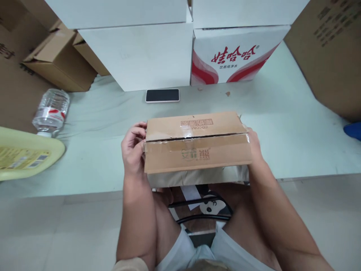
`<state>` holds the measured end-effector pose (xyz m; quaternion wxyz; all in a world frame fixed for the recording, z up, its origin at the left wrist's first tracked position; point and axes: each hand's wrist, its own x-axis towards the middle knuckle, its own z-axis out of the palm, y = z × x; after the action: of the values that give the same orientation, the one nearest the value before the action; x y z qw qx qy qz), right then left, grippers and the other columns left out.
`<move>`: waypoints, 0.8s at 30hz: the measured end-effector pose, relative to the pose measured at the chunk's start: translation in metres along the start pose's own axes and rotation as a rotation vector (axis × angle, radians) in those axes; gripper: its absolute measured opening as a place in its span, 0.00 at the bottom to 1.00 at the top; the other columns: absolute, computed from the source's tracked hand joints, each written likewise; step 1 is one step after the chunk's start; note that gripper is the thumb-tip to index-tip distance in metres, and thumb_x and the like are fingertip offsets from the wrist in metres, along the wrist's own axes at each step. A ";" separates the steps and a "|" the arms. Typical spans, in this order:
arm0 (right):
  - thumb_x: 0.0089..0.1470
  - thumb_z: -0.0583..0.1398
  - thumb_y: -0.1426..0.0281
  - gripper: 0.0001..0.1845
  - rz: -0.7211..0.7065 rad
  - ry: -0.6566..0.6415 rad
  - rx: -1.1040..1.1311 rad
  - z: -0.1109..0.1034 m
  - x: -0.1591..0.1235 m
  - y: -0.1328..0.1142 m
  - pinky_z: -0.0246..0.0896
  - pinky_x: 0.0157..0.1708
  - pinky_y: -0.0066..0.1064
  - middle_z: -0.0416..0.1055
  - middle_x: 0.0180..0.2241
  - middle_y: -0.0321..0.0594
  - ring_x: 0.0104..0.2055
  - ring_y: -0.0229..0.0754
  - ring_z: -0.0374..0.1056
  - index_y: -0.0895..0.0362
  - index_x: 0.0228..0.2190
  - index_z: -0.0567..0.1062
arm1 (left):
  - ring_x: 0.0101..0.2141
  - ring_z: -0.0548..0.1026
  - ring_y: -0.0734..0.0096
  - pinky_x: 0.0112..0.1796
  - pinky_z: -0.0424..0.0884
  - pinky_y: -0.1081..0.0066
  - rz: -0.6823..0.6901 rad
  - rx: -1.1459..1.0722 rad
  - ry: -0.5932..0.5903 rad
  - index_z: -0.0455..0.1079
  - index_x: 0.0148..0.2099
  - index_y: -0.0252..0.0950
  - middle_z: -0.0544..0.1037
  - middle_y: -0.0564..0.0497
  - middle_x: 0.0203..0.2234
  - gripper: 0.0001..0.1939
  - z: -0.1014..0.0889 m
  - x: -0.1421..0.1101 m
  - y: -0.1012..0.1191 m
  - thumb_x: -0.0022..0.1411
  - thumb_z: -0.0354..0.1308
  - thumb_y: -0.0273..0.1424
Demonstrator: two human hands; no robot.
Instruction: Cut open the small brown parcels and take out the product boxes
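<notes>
A brown cardboard box [169, 156] with clear tape and printed lettering is at the near edge of the table, its two top flaps meeting at a narrow dark gap. My left hand [134, 148] grips the box's left end, fingers curled round the corner. At the opposite end my right hand [254, 145] is closed against the box's side, most of its fingers hidden behind the cardboard. Beyond the box lies a phone [163, 95] with a dark screen.
White cartons [152, 56] stand stacked at the back, one a carton with red lettering [234, 56]. Brown boxes [62, 56] fill the left, near a clear water bottle [52, 111] and a yellow jug [28, 154]. A large brown carton [329, 56] and a blue object [353, 130] are right.
</notes>
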<state>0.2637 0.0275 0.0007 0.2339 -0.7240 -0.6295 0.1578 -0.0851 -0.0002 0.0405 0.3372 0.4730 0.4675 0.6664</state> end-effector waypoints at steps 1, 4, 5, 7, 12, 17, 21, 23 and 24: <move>0.58 0.54 0.59 0.15 0.003 0.045 0.047 -0.002 -0.001 -0.003 0.65 0.39 0.39 0.72 0.37 0.45 0.39 0.47 0.68 0.55 0.37 0.75 | 0.42 0.74 0.64 0.42 0.72 0.67 0.009 0.040 0.001 0.70 0.29 0.39 0.75 0.49 0.40 0.20 0.000 0.001 0.002 0.48 0.71 0.47; 0.60 0.56 0.56 0.15 -0.065 0.135 0.341 -0.013 -0.007 -0.016 0.66 0.35 0.36 0.73 0.36 0.43 0.37 0.44 0.70 0.53 0.36 0.74 | 0.43 0.75 0.62 0.42 0.72 0.67 0.025 0.137 0.009 0.72 0.28 0.39 0.75 0.49 0.38 0.22 -0.001 0.003 0.005 0.47 0.73 0.51; 0.60 0.58 0.55 0.14 -0.119 0.149 0.462 -0.017 -0.011 -0.021 0.66 0.33 0.34 0.73 0.34 0.40 0.34 0.42 0.70 0.53 0.35 0.74 | 0.43 0.75 0.62 0.42 0.72 0.67 0.031 0.156 0.019 0.73 0.28 0.40 0.76 0.49 0.38 0.22 -0.001 0.003 0.006 0.47 0.74 0.51; 0.60 0.61 0.56 0.12 -0.259 0.179 0.660 -0.026 -0.017 -0.032 0.63 0.30 0.34 0.72 0.30 0.37 0.30 0.40 0.68 0.51 0.33 0.74 | 0.41 0.76 0.64 0.39 0.72 0.67 0.060 0.175 0.045 0.73 0.28 0.40 0.76 0.50 0.36 0.22 0.000 0.003 0.008 0.45 0.75 0.50; 0.59 0.66 0.60 0.09 -0.557 0.266 0.819 -0.038 -0.023 -0.050 0.63 0.31 0.35 0.71 0.28 0.37 0.32 0.41 0.69 0.50 0.30 0.76 | 0.25 0.68 0.74 0.29 0.66 0.69 0.215 0.164 0.088 0.65 0.21 0.38 0.67 0.56 0.21 0.23 0.008 -0.001 0.019 0.53 0.74 0.43; 0.53 0.66 0.45 0.21 -0.708 0.202 0.882 -0.042 -0.021 -0.051 0.71 0.45 0.46 0.77 0.37 0.42 0.44 0.51 0.75 0.49 0.35 0.78 | 0.21 0.67 0.75 0.31 0.71 0.66 0.390 0.146 0.012 0.65 0.20 0.38 0.69 0.57 0.16 0.22 0.014 -0.004 0.034 0.62 0.67 0.37; 0.52 0.61 0.37 0.30 -0.796 -0.088 0.708 -0.055 -0.023 -0.058 0.70 0.55 0.52 0.76 0.55 0.46 0.55 0.57 0.74 0.49 0.40 0.79 | 0.35 0.80 0.62 0.44 0.75 0.57 0.386 0.264 -0.416 0.81 0.34 0.44 0.84 0.48 0.31 0.24 0.007 0.000 0.047 0.73 0.50 0.49; 0.57 0.57 0.38 0.32 -0.869 -0.247 0.554 -0.064 -0.023 -0.066 0.69 0.54 0.48 0.76 0.56 0.46 0.53 0.54 0.75 0.49 0.44 0.81 | 0.49 0.78 0.54 0.54 0.71 0.52 0.297 0.479 -0.670 0.84 0.44 0.48 0.84 0.46 0.47 0.33 0.001 0.002 0.054 0.74 0.38 0.54; 0.61 0.54 0.40 0.32 -0.896 -0.309 0.469 -0.069 -0.023 -0.071 0.67 0.55 0.47 0.76 0.57 0.46 0.54 0.53 0.74 0.49 0.45 0.82 | 0.54 0.74 0.52 0.57 0.68 0.50 0.256 0.570 -0.743 0.84 0.46 0.49 0.81 0.47 0.52 0.35 -0.002 0.003 0.056 0.74 0.34 0.54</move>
<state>0.2368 0.0024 0.0949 0.3385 -0.2805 -0.8521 0.2841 -0.0888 -0.0168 0.0942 0.2538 0.8061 0.4173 0.3341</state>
